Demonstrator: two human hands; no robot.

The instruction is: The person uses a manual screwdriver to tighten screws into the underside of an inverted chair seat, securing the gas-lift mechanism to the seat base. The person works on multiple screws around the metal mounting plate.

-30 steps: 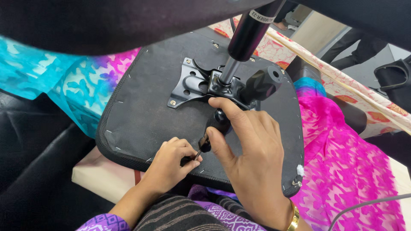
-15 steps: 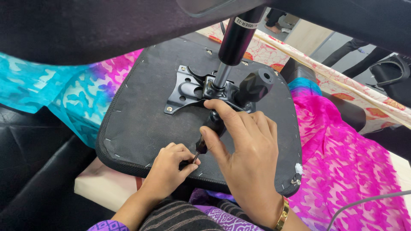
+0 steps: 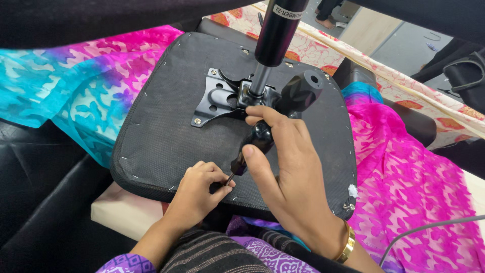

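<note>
Landmark: we take the upturned black fabric-covered chair seat base [image 3: 166, 136], which lies across our lap with its underside facing up.
Right hand: our right hand [image 3: 290, 177] is clamped round the black-handled screwdriver [image 3: 252, 146], thumb along its near side, fingers curled over the knob end, just in front of the seat's centre.
Left hand: our left hand [image 3: 199, 189], at the seat's near edge, has its fingertips pinched together at the screwdriver's thin tip; whether they hold a screw we cannot tell.
Mechanism: a black metal mounting plate [image 3: 214, 98] sits at the seat's centre, with a black gas-lift cylinder [image 3: 275, 33] rising from it toward the camera and a black round-ended lever [image 3: 300, 91] just to its right.
In the way: our right hand hides the plate's near right corner.
Around: a pink and turquoise patterned cloth [image 3: 65, 91] lies to the seat's left, and a pink patterned cloth [image 3: 409, 187] to its right.
Wrist: a gold bangle [image 3: 347, 243] sits at the seat's near right corner.
</note>
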